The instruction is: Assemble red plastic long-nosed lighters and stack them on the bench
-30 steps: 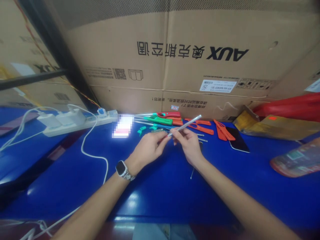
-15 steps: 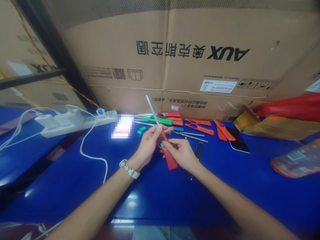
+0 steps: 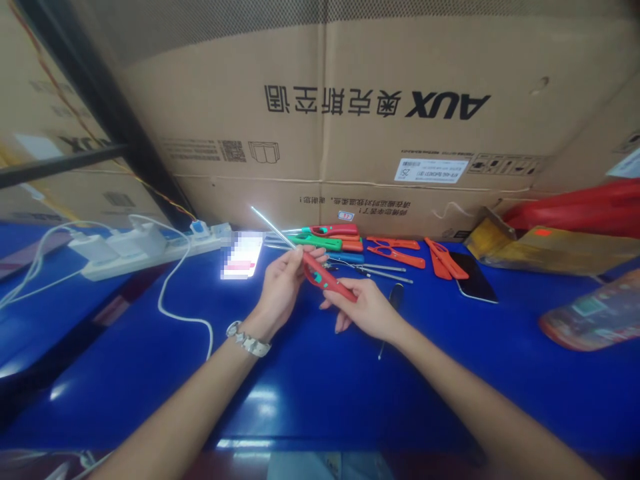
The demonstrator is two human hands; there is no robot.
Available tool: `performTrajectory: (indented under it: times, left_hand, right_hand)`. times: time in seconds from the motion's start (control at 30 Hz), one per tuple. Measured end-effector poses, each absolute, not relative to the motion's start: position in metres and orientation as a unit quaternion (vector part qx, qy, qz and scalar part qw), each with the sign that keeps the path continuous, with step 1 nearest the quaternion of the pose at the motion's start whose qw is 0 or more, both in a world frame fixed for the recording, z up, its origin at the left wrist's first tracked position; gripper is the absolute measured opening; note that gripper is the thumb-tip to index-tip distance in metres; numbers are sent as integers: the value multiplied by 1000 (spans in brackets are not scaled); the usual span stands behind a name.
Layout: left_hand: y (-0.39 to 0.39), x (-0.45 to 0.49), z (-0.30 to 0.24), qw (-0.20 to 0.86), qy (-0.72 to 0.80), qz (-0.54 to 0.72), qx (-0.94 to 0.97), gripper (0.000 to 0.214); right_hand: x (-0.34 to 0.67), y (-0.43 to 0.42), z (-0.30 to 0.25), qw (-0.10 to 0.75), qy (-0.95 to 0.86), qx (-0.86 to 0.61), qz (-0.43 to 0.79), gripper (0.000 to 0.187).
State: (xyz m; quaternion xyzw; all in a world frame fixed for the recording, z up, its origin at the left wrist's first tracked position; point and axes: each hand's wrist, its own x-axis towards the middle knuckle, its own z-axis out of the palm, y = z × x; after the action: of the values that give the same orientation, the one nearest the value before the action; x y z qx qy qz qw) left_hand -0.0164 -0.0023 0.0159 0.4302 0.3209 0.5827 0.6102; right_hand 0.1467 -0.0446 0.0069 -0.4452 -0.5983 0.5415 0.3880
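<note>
red lighter (image 3: 337, 284) swung flatter since earlier | left hand (image 3: 280, 283) pinches its front | right hand (image 3: 371, 307) grips its rear

You hold, mid-frame, a lighter (image 3: 333, 283) with a red body, turquoise inner parts and a silvery rod; your watch band (image 3: 253, 345), left of centre, is silver and white; the bench (image 3: 320, 393) below you is glossy deep blue; just above centre you have a green lighter (image 3: 325, 243), with bright orange pieces (image 3: 407, 260) to its right; at left, your power strip (image 3: 170, 248) is white; across the top, the brown carton (image 3: 370, 147) bears black print and a dark dotted band.
</note>
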Motion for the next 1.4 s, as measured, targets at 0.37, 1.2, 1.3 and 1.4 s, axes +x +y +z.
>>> performTrajectory:
  times: [0.37,1.2,1.3,1.4]
  left_hand:
    - [-3,-42,25,225,517,487,667,45]
    - [-30,-15,13,-35,464,23,885,49]
    - [-33,-9,9,-36,470,57,880,61]
    - [-34,-9,7,-46,471,69,878,63]
  right_hand:
    - [156,-40,1,413,-702,-471,340,25]
    - [195,-84,25,154,-619,-767,72,30]
    - [194,-94,19,88,-604,-790,59,36]
    - [188,-92,14,94,-616,-780,60,31]
